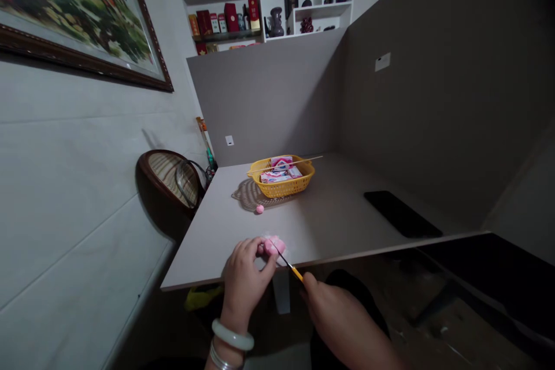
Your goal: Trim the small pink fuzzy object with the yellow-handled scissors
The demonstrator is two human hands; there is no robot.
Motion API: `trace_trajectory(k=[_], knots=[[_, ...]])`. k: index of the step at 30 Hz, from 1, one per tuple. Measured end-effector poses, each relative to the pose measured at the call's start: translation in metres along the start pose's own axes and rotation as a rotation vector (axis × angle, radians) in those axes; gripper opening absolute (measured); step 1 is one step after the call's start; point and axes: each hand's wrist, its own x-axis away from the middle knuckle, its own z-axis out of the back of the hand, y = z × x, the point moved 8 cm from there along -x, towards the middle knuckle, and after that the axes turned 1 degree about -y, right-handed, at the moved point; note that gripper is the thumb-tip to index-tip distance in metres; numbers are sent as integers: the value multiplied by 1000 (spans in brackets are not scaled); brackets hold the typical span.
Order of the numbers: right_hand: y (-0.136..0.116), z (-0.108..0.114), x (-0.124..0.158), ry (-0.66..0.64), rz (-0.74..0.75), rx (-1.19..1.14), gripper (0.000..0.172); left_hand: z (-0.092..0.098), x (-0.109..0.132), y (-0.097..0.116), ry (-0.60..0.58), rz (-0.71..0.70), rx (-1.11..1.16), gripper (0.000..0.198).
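Observation:
Near the table's front edge, my left hand point(249, 269) holds a pink lump point(272, 246) between thumb and fingers. The lump looks rounded, with pale crumbs on the table around it. My right hand point(323, 300) is closed around the yellow handle of a small thin-bladed knife point(296, 273). Its dark blade slants up and left, with the tip end touching or over the top of the lump; I cannot tell how deep it goes. A smaller pink ball point(259, 208) lies apart, beyond my left hand.
A yellow plastic basket point(286, 189) holds pink-and-white boxes, with a thin stick point(310, 159) across its rim. On the right of the table point(338, 225) lies a flat black object point(401, 214). Grey partitions point(269, 104) border the back and right. A round woven-topped stool point(167, 185) leans at left.

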Motion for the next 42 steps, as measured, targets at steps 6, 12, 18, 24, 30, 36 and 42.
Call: trace_trajectory(k=[6, 12, 18, 24, 30, 36, 42], knots=[[-7, 5, -18, 16, 30, 25, 24, 0, -1, 0, -13, 26, -5, 19], [0, 0, 3, 25, 28, 12, 21, 1, -2, -2, -19, 11, 5, 20], [-9, 12, -10, 31, 22, 29, 23, 1, -2, -3, -15, 10, -4, 24], [-9, 2, -17, 36, -14, -84, 23, 2, -2, -1, -15, 22, 29, 28], [0, -6, 0, 24, -10, -12, 21, 3, -1, -2, 10, 43, 21, 23], [-1, 0, -3, 32, 8, 38, 22, 1, -1, 0, -14, 21, 21, 19], [-5, -1, -11, 44, 1, -29, 23, 2, -1, -4, -5, 45, 17, 21]])
